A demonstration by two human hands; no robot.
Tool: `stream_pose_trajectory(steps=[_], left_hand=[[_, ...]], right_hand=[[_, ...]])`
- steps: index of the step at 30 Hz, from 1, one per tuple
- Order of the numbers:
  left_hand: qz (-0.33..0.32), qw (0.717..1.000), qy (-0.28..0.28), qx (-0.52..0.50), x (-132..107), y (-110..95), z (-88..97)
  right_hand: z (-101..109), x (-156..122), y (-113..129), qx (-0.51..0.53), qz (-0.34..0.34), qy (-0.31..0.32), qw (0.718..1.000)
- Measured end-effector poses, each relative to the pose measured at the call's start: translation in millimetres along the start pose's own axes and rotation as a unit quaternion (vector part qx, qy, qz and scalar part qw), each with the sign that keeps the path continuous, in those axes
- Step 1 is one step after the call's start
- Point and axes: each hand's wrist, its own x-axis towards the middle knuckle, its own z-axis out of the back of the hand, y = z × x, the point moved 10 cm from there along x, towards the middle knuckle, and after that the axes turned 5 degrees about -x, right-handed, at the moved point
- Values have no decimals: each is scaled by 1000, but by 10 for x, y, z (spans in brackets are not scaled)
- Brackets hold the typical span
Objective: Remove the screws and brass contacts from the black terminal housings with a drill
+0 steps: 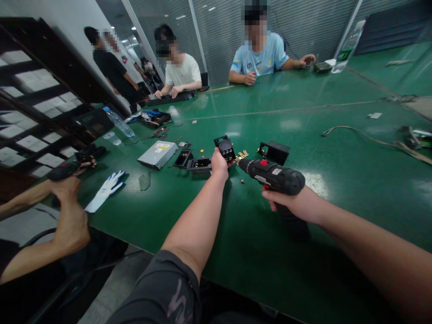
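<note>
The black plastic block point(227, 151) is up off the bench point(290, 110), in the left hand point(220, 164), whose fingers are clamped on its lower edge. It looks light and stiff, with slotted openings and thin rims that might crack under a hard squeeze; the thick outer sides seem the best place to grip.

At 4 o'clock from it, the right hand point(299, 201) has its fingers wrapped around the handle of a drill point(278, 176), chuck towards the block; I cannot tell whether they touch. The drill is probably heavy, best taken by its handle.

Brass strips point(242, 155) lie at 3 o'clock, a black cover point(278, 153) past them, and a small brass piece point(242, 181) at 5. An open black case point(199, 166) sits between 8 and 9, with a flat metal box point(157, 154) at 9. Farther out, between 8 and 9, lies a white glove point(105, 192).
</note>
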Motion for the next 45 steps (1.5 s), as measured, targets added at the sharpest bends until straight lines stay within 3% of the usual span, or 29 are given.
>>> stream_pose_trajectory(steps=[45], left_hand=[[6, 1000, -10, -1, 1, 7, 18]], right_hand=[[-8, 14, 17, -17, 12, 3, 1000]])
